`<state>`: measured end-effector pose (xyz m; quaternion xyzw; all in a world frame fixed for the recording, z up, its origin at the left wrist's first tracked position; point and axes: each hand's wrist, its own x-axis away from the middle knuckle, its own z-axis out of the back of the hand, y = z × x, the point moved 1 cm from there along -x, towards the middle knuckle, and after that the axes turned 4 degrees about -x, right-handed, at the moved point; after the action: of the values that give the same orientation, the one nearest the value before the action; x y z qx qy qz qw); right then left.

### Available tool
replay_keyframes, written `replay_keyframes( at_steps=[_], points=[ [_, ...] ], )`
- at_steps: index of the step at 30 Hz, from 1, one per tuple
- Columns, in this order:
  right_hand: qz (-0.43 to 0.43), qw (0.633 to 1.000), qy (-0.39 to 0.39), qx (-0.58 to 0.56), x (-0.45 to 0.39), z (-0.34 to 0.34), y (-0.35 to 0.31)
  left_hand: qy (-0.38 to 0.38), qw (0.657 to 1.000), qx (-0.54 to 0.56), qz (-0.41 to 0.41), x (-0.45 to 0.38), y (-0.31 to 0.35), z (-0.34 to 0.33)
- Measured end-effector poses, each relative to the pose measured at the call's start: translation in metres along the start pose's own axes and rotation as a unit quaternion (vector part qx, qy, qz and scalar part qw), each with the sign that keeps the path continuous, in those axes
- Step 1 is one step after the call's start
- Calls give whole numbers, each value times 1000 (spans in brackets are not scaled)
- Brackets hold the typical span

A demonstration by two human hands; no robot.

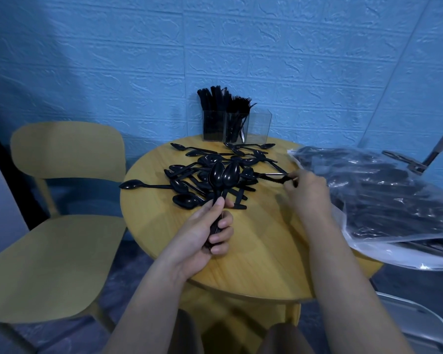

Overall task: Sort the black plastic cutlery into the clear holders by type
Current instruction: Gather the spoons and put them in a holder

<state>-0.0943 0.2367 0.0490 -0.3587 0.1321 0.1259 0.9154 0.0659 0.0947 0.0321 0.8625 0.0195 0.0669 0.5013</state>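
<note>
— Where did we have the spoons?

— Our left hand grasped two spoons by the handles, bowls up, over the near side of the pile of spoons at the middle of the round table. Our right hand pinched one black piece at the pile's right edge.

— And around them?

— Three clear holders stood at the table's far edge: the left one with knives, the middle with forks. A plastic bag of cutlery covered the right edge, and a yellow chair stood to the left.

— Anything unclear?

— We could not tell whether the pinched piece was a spoon; the bag's contents were a dark blur, cut off at the right.
</note>
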Motion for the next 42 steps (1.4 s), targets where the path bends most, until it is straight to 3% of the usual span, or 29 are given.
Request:
replay_keyframes(
  at_steps=[4, 7, 10, 12, 16, 19, 22, 25, 30, 34, 36, 39, 42],
  points=[
    [-2, 978, 87, -187, -3, 9, -3, -4, 1000, 18, 3, -1, 1, 1],
    [6, 960, 157, -232, -3, 13, -4, -3, 1000, 24, 3, -1, 1, 1],
    [12, 913, 204, -352, -3, 19, -7, 4, 1000, 19, 4, 0, 1, 0],
    [26, 877, 152, -456, -2, 21, -12, 11, 1000, 11, 4, 0, 1, -1],
    [99, 846, -70, -519, 2, 22, -26, 30, 999, -2, 13, 2, 3, -2],
    [173, 847, -238, -444, 5, 26, -40, 19, 999, 22, 18, 4, 6, -5],
    [226, 876, -319, -282, 5, 21, -58, 8, 999, 35, 40, 3, 8, -7],
    [264, 907, -301, -129, 4, 8, -73, 1, 998, 27, 49, 3, 9, -7],
    [287, 922, -258, -27, 13, -13, -97, 11, 999, 28, 41, 7, 13, 4],
    [247, 943, -203, -90, 11, -21, -102, 32, 998, 59, 12, 11, 21, 24],
    [232, 942, -229, -75, 9, -26, -97, 54, 997, 53, -7, 14, 24, 34],
    [261, 904, -332, 67, 19, -41, -92, 91, 995, 27, -20, 17, 28, 46],
    [273, 900, -324, 105, 27, -52, -88, 109, 994, 19, -21, 19, 30, 51]
  ],
)
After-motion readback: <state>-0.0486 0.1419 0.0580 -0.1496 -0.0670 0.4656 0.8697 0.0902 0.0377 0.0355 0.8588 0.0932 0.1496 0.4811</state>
